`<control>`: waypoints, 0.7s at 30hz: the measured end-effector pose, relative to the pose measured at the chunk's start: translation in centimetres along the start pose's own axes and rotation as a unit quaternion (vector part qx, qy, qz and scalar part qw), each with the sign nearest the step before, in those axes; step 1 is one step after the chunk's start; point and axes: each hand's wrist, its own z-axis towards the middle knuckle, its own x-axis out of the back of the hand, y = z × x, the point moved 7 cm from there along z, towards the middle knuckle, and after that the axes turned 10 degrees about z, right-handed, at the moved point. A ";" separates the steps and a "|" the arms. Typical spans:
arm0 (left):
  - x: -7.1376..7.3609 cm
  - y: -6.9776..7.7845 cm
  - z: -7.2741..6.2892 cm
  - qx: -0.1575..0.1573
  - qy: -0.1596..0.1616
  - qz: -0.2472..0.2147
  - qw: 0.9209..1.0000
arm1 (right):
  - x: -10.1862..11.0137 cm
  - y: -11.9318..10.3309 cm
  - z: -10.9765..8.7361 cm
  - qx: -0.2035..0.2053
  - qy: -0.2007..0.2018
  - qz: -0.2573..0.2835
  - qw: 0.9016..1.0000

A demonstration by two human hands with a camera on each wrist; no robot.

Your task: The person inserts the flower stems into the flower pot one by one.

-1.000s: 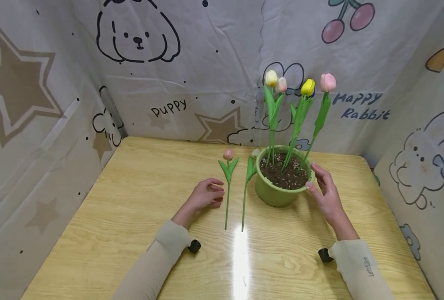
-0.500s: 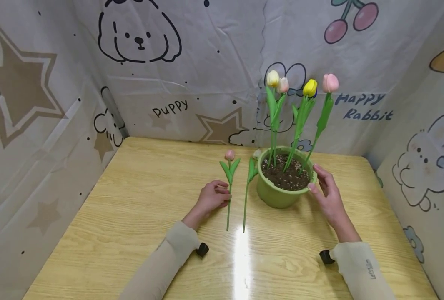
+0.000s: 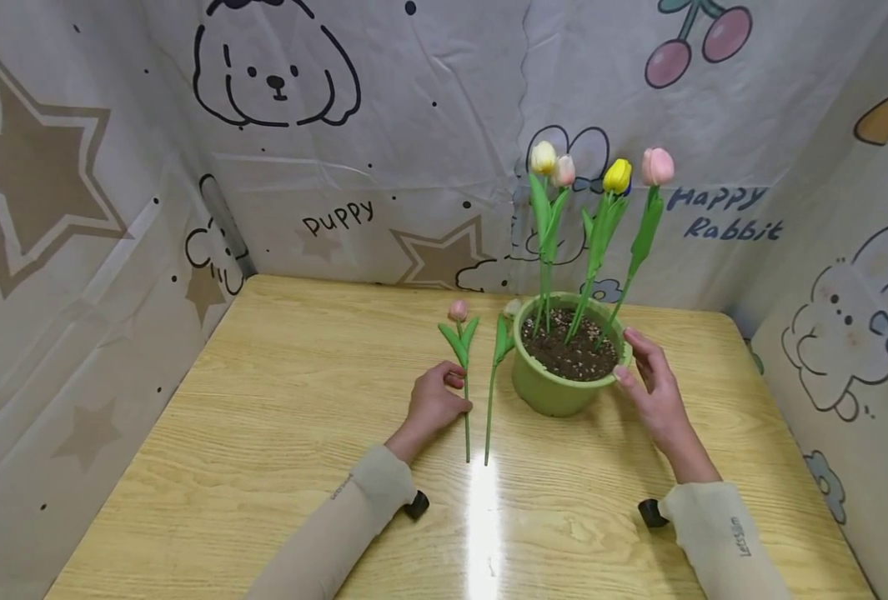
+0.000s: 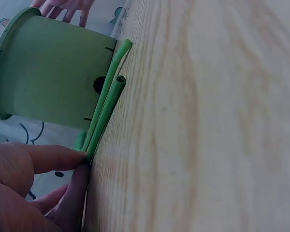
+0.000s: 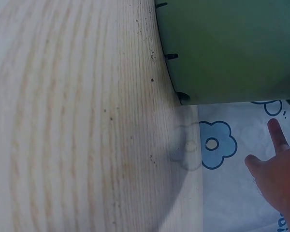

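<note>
My left hand pinches the green stem of a pink artificial tulip lying on the table. In the left wrist view, thumb and forefinger meet at that tulip's stem. A whitish tulip lies just right of it, its bloom beside the pot. My right hand touches the right rim of a green flowerpot, fingers extended and spread. Dark soil fills the pot, and several tulips stand in it: cream, pale pink, yellow and a larger pink one.
The wooden table has a bright reflection at its front middle. Printed cloth hangs behind the table and along both sides. Close behind the pot is the back cloth. Small black cameras sit at both wrists.
My left hand has moved right onto the pink tulip's stem and now pinches it; the stem's lower part has shifted slightly right. My right hand stays at the flowerpot's rim.
</note>
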 end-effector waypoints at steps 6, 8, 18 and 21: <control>0.4 -0.2 -0.1 0.010 0.007 -0.033 0.999 | 0.1 0.0 0.0 -0.009 -0.001 0.004 1.000; 0.7 -0.3 -0.2 0.009 0.008 -0.054 0.998 | 0.1 0.0 0.1 -0.011 -0.001 0.008 1.000; 0.6 -1.3 -0.2 0.067 -0.017 -0.180 0.981 | 0.0 0.0 0.0 0.002 -0.002 0.004 1.000; 0.4 -1.5 -0.2 0.078 -0.025 -0.219 0.972 | 0.0 0.1 0.0 0.002 -0.002 0.002 1.000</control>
